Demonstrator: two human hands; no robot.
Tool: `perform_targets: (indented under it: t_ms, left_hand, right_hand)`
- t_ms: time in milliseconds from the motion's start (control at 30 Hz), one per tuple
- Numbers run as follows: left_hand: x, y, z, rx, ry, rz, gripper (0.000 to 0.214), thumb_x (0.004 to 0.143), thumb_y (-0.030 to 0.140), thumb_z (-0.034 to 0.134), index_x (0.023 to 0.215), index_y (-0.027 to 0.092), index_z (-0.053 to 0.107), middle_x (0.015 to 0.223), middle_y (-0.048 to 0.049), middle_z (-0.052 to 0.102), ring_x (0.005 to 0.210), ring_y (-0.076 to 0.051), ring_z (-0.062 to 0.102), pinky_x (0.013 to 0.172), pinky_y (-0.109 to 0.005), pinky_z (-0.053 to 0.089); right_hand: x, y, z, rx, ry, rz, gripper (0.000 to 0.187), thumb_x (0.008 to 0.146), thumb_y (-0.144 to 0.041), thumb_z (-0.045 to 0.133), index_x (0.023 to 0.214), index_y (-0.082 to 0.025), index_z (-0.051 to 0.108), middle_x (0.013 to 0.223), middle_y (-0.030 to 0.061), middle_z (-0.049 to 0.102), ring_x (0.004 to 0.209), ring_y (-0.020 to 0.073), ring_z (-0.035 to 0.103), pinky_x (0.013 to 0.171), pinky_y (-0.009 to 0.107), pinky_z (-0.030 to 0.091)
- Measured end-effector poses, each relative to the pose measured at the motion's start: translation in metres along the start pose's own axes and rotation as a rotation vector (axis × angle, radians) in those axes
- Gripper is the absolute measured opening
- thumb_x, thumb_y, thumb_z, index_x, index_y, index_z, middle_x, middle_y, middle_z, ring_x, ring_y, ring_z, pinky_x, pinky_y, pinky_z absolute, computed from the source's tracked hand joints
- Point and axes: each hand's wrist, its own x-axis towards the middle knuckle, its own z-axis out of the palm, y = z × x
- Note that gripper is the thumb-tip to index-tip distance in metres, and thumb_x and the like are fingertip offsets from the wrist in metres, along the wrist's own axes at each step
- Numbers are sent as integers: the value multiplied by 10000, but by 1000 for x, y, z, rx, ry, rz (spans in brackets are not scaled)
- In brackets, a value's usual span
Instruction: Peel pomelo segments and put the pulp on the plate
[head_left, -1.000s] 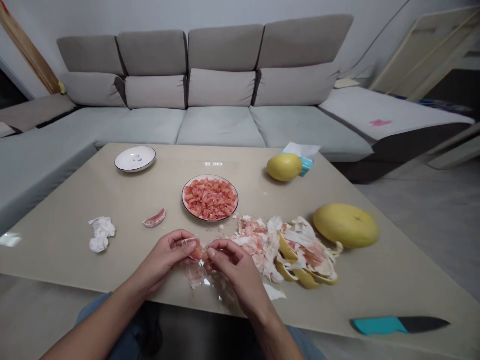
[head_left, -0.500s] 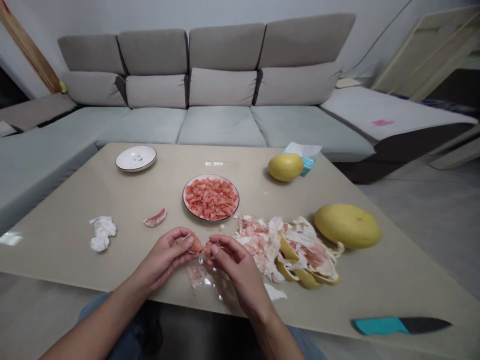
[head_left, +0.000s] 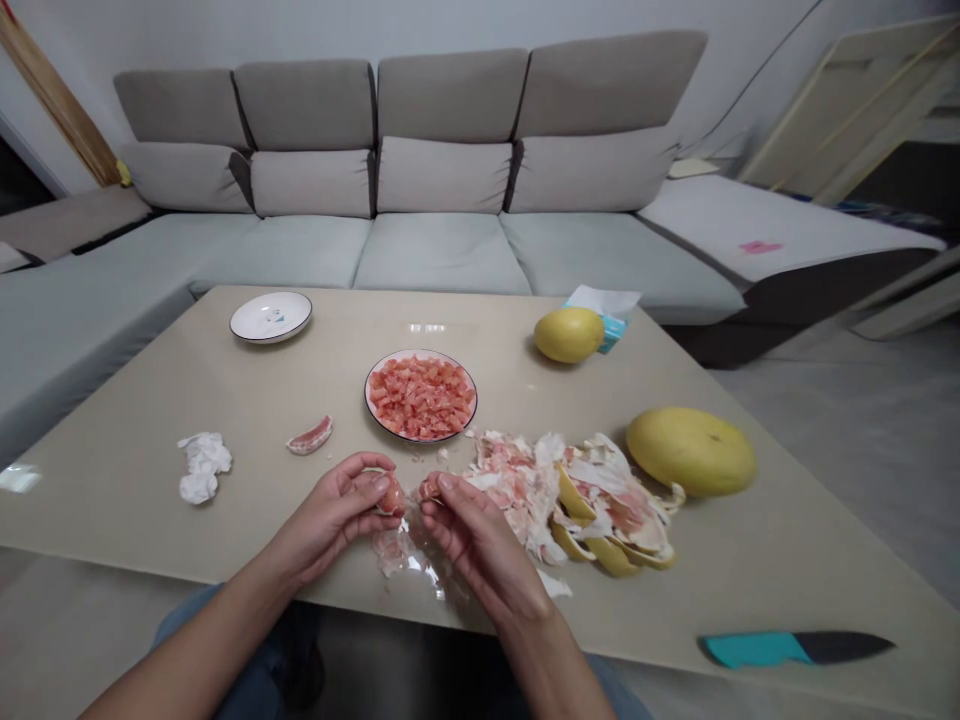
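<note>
My left hand and my right hand meet above the near edge of the beige table. Each pinches one end of a pink pomelo piece. Thin bits of membrane lie on the table just under my fingers. Beyond my hands stands a dark-rimmed plate full of pink pomelo chunks. A heap of peel and pith lies right of my right hand. One loose pomelo segment rests left of the plate.
Two whole yellow pomelos sit on the right, a large one and a smaller one by a tissue pack. A teal-handled knife lies near the front right edge. An empty white dish, crumpled tissue and grey sofa surround.
My two hands have drawn slightly apart, splitting the pomelo piece between them; my right hand turned a little, fingers now more stretched. Nothing else on the table has moved.
</note>
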Motion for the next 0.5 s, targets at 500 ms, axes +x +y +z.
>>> perform_targets:
  t_ms: [500]
  left_hand:
    - [0,-6,3,676,146,422,139,791,299,700,865,214,781,861,-65,623,801,-193,590,703,-275,469]
  right_hand:
    - [2,11,-2,-330,42,-157,343,707,-478,789,864,-185,706,810,35,716,745,158,660,727,283,555]
